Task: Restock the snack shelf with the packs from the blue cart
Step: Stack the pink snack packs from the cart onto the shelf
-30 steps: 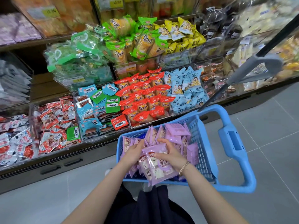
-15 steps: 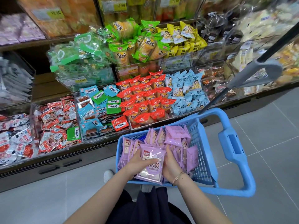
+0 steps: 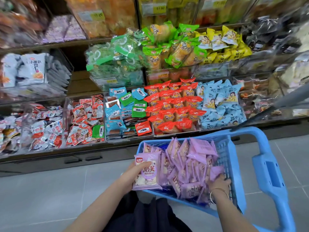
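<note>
The blue cart [image 3: 232, 164] stands on the floor in front of the snack shelf [image 3: 83, 148] and holds several purple packs [image 3: 199, 158]. My left hand [image 3: 133, 174] grips a stack of purple packs [image 3: 148, 171] at the cart's left rim, thumb across the front pack. My right hand [image 3: 219, 181] reaches down among the packs at the cart's right side, its fingers buried under a purple pack [image 3: 215, 170]. Whether those fingers grip a pack is hidden.
The shelf bins hold red packs [image 3: 173, 106], pale blue packs [image 3: 220, 104], green packs [image 3: 173, 47] and yellow packs [image 3: 222, 42]. More purple packs [image 3: 65, 29] lie blurred at the upper left. The cart's handle [image 3: 270, 173] rises at the right. Grey tile floor [image 3: 50, 190] lies below.
My left hand has lifted the stack of purple packs toward the cart's left rim. My right hand has let go of the stack and moved right, down into the packs. The view has shifted left.
</note>
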